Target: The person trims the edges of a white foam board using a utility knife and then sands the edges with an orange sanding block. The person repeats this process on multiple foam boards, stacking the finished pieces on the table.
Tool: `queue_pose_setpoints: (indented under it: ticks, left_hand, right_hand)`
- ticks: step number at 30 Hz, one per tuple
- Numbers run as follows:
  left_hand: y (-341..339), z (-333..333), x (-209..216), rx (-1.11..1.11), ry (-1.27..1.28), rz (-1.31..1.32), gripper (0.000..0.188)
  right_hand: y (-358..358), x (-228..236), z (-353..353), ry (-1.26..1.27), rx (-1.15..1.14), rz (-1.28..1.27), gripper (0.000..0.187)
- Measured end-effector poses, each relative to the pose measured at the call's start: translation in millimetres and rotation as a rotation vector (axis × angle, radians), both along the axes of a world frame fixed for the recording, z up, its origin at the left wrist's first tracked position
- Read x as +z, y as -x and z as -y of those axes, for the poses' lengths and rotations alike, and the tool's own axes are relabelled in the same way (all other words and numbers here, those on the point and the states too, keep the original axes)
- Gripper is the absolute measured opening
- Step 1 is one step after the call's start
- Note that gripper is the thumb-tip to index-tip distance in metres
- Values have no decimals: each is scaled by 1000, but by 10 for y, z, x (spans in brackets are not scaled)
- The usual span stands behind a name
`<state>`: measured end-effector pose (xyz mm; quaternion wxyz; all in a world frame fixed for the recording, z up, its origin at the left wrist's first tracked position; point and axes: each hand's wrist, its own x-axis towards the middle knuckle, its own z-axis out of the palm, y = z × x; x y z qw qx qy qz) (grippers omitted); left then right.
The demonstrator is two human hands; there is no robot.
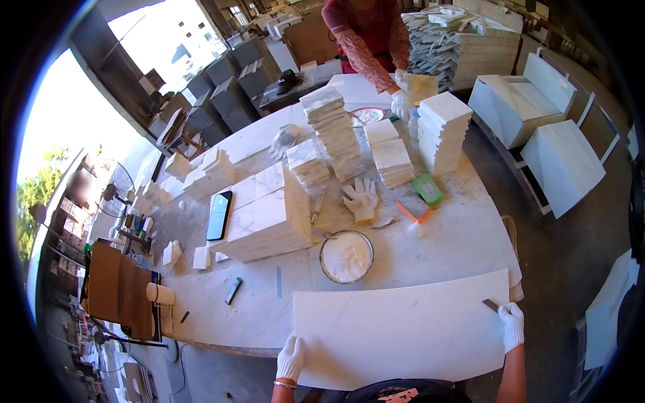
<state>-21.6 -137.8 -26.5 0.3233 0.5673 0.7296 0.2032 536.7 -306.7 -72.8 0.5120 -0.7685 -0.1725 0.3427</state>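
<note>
Pale stone table carries most things I see. Broad white rectangular slab lies along its near side, probably so both ends sit within reach. Blocky stack of white grey-veined stone tiles stands beyond, leaving slab room, I judge. Round bowl of white paste or powder near slab's far edge, likely for easy dipping. White-gloved left hand: fingers curled on slab's left edge, perhaps steadying. White-gloved right hand: fingers pinching small dark flat blade at right edge; slab grip there, cannot tell.
</note>
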Motion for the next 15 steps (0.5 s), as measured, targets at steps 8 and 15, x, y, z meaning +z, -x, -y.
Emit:
queue_pose_setpoints:
  ticks: [8,15]
  left_hand:
    - [96,-249,348,-270,335,-494,48]
    - [-35,-767,972,12,321,84,56]
  right_hand:
    - [2,127,-17,32,31,13,23]
    - [-29,59,24,16,60,55,21]
